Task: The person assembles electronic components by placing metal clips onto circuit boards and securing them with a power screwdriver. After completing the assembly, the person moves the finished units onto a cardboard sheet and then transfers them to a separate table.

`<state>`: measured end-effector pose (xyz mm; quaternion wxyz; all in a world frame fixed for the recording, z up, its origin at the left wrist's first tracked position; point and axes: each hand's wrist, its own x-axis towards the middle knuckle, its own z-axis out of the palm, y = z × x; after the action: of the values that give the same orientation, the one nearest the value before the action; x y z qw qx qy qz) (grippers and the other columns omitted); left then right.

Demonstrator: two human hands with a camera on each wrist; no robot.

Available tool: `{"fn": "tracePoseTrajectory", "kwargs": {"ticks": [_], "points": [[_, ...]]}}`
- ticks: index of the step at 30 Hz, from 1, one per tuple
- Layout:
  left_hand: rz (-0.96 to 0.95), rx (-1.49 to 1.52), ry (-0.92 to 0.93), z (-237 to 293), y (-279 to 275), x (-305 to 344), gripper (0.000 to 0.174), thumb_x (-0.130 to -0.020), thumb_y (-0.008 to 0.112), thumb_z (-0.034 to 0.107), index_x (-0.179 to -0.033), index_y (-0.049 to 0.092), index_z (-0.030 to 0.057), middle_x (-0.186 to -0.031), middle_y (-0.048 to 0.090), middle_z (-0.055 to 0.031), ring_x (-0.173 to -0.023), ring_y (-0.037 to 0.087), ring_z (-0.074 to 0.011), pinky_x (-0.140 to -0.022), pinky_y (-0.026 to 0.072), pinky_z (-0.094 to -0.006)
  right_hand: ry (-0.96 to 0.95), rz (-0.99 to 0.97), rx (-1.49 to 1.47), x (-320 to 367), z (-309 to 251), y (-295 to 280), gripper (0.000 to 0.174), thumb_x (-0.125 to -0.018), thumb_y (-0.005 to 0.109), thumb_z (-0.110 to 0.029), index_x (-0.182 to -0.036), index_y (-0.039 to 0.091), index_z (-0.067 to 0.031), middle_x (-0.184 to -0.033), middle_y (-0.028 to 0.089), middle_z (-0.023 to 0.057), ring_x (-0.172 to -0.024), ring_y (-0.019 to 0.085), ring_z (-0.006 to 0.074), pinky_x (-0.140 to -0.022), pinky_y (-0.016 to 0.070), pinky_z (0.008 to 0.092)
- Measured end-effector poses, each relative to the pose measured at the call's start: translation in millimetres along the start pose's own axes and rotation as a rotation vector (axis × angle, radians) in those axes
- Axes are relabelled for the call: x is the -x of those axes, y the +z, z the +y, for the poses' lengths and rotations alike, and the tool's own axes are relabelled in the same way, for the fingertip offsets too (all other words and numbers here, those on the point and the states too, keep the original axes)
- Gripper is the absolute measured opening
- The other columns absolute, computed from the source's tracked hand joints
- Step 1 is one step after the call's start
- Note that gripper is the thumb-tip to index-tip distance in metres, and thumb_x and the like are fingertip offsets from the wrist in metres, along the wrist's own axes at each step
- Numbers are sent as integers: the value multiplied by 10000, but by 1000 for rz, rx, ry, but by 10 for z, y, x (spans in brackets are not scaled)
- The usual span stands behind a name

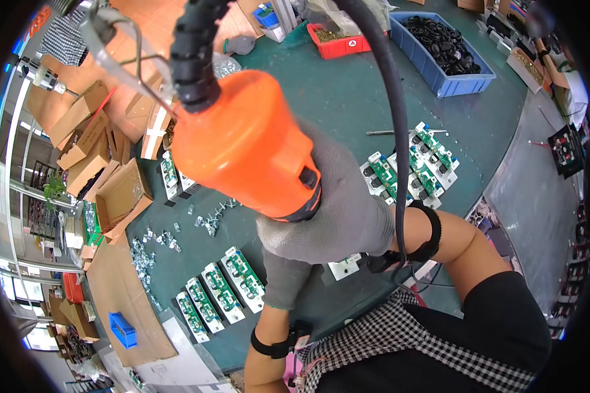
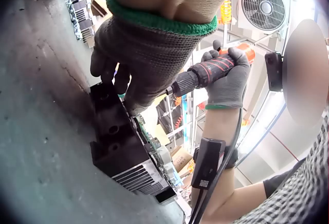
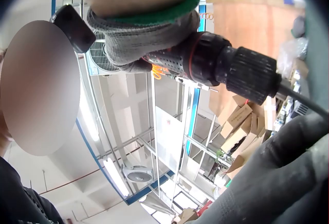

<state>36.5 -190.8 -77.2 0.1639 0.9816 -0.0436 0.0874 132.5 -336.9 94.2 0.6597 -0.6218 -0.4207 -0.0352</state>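
Observation:
My gloved right hand [image 1: 347, 190] grips an electric screwdriver [image 1: 249, 144] with an orange top; its dark body and chuck [image 3: 252, 75] show in the right wrist view. The thin bit [image 3: 303, 100] points toward my gloved left hand [image 2: 149, 54]. In the left wrist view, my left fingers hold the end of a black finned heat sink [image 2: 123, 147], which carries a green circuit board [image 2: 151, 144] along one side. The bit's tip is hidden behind the left hand there. From the head camera, the screwdriver and right hand cover most of the left hand.
Several board assemblies [image 1: 223, 291] stand in a row at left, others [image 1: 413, 167] at right. Loose metal parts [image 1: 144, 255] lie beside cardboard boxes [image 1: 121, 200]. A red bin [image 1: 337, 46] and a blue bin of black parts [image 1: 465, 85] stand behind. A black cable [image 1: 394, 98] hangs down.

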Motion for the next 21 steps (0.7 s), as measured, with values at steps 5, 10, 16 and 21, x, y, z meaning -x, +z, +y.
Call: {"fn": "tracePoseTrajectory", "kwargs": {"ticks": [5, 10, 16, 21], "points": [[152, -41, 96, 22, -2, -16, 489, -724, 733, 260, -1131, 564, 49, -1002, 625, -133, -880, 636, -348, -759, 511, -428, -107, 118, -109, 3, 100, 99, 480, -669, 676, -41, -1114, 496, -32, -948, 588, 86, -829, 601, 175, -768, 486, 318], [199, 196, -79, 125, -37, -100, 400, -758, 709, 335, -1026, 602, 59, -944, 643, -161, -848, 634, -348, -735, 503, -424, -88, 118, -140, 32, 61, 107, 412, -671, 647, -34, -1067, 535, -43, -850, 598, 77, -762, 611, 170, -717, 489, 311], [-22, 378, -60, 89, -596, -234, 322, -801, 675, 286, -1047, 644, 80, -918, 656, -117, -886, 631, -331, -780, 497, -417, -21, -18, -135, -130, -58, -21, 512, -729, 635, 93, -1204, 481, -19, -1066, 630, 106, -844, 631, 143, -700, 517, 274], [-158, -166, -501, -786, -1184, -473, 347, -789, 673, 199, -1130, 635, 143, -1098, 599, -139, -1056, 604, -294, -895, 491, -398, -168, -22, -264, -137, -123, -247, 675, -641, 551, 164, -1266, 393, -36, -1087, 612, 173, -715, 641, 171, -618, 543, 301]]}}
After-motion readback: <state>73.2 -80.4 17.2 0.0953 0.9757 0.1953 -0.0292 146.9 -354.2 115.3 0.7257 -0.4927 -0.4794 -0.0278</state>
